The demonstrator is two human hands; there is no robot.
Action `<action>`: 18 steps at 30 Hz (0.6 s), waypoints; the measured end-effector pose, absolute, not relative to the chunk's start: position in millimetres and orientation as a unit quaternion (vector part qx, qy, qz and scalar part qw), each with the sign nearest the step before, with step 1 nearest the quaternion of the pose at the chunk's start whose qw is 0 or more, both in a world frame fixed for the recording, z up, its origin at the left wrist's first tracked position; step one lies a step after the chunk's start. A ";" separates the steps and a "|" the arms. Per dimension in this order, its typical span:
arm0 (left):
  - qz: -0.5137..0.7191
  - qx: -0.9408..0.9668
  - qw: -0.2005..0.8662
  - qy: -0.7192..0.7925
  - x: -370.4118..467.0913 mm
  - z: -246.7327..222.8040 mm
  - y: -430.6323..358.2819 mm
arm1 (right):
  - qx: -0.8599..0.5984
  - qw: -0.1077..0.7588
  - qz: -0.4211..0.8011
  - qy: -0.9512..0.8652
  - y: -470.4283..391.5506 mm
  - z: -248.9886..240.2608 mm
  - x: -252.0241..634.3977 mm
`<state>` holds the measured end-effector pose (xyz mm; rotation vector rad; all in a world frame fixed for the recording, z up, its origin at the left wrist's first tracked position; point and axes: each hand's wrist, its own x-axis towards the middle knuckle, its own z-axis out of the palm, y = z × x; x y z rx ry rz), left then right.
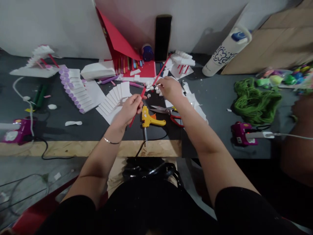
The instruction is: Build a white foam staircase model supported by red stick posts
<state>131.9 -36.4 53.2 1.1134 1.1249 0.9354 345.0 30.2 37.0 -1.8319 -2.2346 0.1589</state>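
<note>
Left hand (pixel 134 105) pinches red stick (pixel 143 92), right hand (pixel 170 88) grip indeterminable; red-legged white model (pixel 183 59) stands assembled, white chunks (pixel 149 86) lie unattached.

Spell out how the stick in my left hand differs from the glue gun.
The stick is thin and straight; the glue gun is bulkier, with a side handle. The stick is red, the glue gun yellow with an orange trigger. The stick is gripped in the left hand, while the glue gun lies unheld on the dark tabletop. Both are near the middle of the view.
</note>
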 end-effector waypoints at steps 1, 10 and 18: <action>0.404 0.481 0.605 0.489 131.2 52.8 -36.4 | -0.622 0.079 0.044 -0.778 39.4 39.4 337.4; 0.430 0.322 0.690 0.486 142.7 68.3 -20.7 | -0.575 0.010 -0.008 -0.818 57.4 49.3 334.1; 0.463 0.301 0.701 0.451 158.5 63.7 -26.3 | -0.575 0.176 -0.003 -0.799 -17.1 60.8 374.4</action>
